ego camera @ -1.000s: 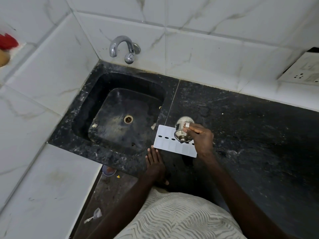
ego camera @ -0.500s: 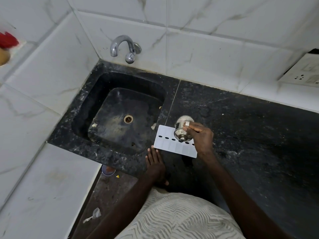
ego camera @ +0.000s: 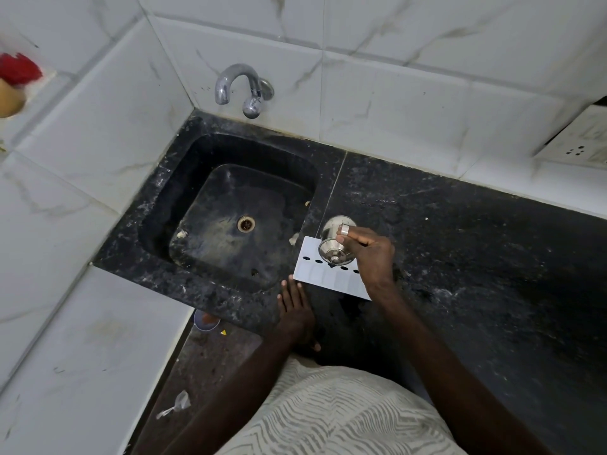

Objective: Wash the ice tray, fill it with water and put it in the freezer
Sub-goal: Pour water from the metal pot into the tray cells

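Observation:
A white ice tray (ego camera: pixel 323 274) lies flat on the black stone counter (ego camera: pixel 460 257), just right of the sink, with a row of dark holes along its top. My right hand (ego camera: pixel 371 254) holds a small steel cup (ego camera: pixel 335 241) tipped on its side over the tray's far edge. I cannot tell whether water is coming out of it. My left hand (ego camera: pixel 295 310) rests flat on the counter's front edge, fingers spread, fingertips just short of the tray's near-left corner.
A black sink (ego camera: pixel 236 211) with a round drain sits to the left, and a chrome tap (ego camera: pixel 243 90) is fixed to the tiled wall above it. A wall socket (ego camera: pixel 578 142) is at the far right. Litter lies on the floor below the counter.
Hardly anything has moved. My right hand keeps the steel cup tilted over the tray, and my left hand stays flat at the counter's edge.

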`<action>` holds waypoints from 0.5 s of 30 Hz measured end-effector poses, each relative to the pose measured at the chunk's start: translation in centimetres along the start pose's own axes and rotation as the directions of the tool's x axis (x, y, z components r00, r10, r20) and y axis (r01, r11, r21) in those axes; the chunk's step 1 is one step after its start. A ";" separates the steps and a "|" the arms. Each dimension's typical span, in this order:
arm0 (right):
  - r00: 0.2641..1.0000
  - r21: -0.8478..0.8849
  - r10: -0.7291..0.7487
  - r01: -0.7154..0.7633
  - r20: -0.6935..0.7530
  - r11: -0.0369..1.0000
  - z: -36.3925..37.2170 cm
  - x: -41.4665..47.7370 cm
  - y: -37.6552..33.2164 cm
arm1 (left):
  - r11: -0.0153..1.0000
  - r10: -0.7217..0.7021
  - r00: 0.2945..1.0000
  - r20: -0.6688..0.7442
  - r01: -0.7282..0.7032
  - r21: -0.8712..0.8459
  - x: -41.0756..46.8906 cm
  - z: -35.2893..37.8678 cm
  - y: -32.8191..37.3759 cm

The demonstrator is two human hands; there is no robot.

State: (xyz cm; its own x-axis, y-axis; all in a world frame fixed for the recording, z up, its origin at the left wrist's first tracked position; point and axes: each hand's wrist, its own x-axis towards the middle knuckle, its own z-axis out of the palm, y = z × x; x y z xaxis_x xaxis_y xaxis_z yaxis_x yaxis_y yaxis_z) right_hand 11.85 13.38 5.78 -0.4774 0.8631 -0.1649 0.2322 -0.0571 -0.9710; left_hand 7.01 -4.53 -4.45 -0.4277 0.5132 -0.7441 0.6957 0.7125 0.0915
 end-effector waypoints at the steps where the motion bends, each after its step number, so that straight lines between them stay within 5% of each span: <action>1: 1.000 -0.009 -0.011 0.011 0.005 1.000 0.2 0.0 0.0 | 1.000 0.006 1.000 0.000 -0.006 -0.003 0.0 0.0 0.0; 15: 0.998 -0.023 -0.060 0.060 0.014 0.998 0.6 0.4 -0.5 | 0.999 0.021 1.000 -0.010 -0.021 -0.029 0.4 0.3 -0.3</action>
State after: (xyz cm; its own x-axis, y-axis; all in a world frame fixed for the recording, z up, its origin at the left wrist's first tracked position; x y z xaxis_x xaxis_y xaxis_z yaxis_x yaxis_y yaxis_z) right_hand 11.05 13.50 6.08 -0.5023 0.8577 -0.1093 0.2230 0.0064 -0.9748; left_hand 6.84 -4.71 -4.98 -0.4190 0.5324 -0.7356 0.6874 0.7152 0.1261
